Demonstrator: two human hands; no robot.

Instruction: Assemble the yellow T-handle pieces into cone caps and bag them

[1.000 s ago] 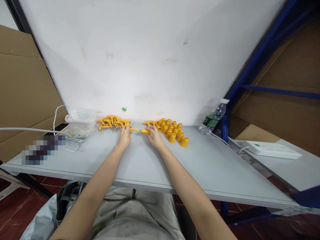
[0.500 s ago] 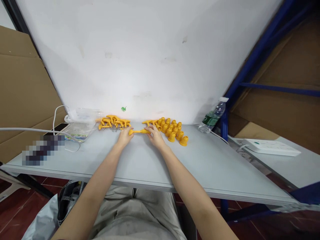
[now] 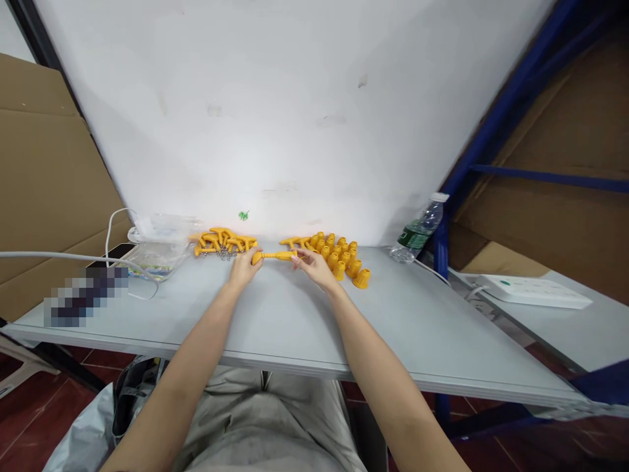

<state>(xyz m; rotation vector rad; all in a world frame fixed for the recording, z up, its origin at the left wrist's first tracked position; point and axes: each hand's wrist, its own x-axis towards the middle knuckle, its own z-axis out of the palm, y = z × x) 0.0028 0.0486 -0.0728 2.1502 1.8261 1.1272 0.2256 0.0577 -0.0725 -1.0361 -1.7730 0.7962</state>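
Observation:
A yellow plastic T-handle with a ribbed shaft (image 3: 271,255) lies level between my two hands, above the tabletop. My left hand (image 3: 242,269) is closed around its left end. The fingers of my right hand (image 3: 314,267) pinch the wider right end; whether a separate piece sits there I cannot tell. Left of my left hand is a heap of yellow T-handles (image 3: 221,237) with small metal parts (image 3: 226,253) in front of it. Beyond my right hand are a few more T-handles (image 3: 293,243) and rows of yellow cone-shaped cups (image 3: 362,278).
A clear plastic bottle (image 3: 417,233) leans at the right by the blue rack post. Clear bags (image 3: 157,255), a phone (image 3: 118,253) and a white cable (image 3: 73,254) lie at the left. A white power strip (image 3: 535,290) rests on the neighbouring surface. A white panel (image 3: 295,118) closes the back.
My right hand has shifted slightly right and turned, its fingers now at the far right end of the yellow piece. My left hand keeps its hold almost in place.

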